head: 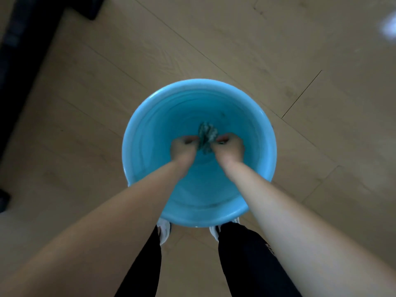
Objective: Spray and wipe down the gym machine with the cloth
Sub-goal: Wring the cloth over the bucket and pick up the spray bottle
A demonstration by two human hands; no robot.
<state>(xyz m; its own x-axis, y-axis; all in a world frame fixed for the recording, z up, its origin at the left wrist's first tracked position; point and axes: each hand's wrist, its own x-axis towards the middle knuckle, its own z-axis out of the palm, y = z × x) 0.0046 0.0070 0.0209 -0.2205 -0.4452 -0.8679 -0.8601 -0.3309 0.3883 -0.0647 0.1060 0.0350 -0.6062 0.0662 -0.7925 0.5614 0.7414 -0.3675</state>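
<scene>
Head view looks straight down on a wooden floor [300, 61], where a blue bucket [128, 133] stands at the centre, just beyond the person's shoes [164, 232] at 6 o'clock. Inside the bucket, the left hand [183, 146] is at 9 o'clock of the bunched cloth [206, 133] and the right hand [228, 146] at 3 o'clock. Each grip is clamped on the cloth. I judge the step is rinsing or wringing. Next, the cloth must be squeezed out firmly and lifted clear for the wiping.

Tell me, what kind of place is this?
Indoors, maybe a gym being cleaned, but that is a guess: a plank floor, a blue bucket where the left hand and right hand grip a cloth, and a dark shape at the left edge.
</scene>
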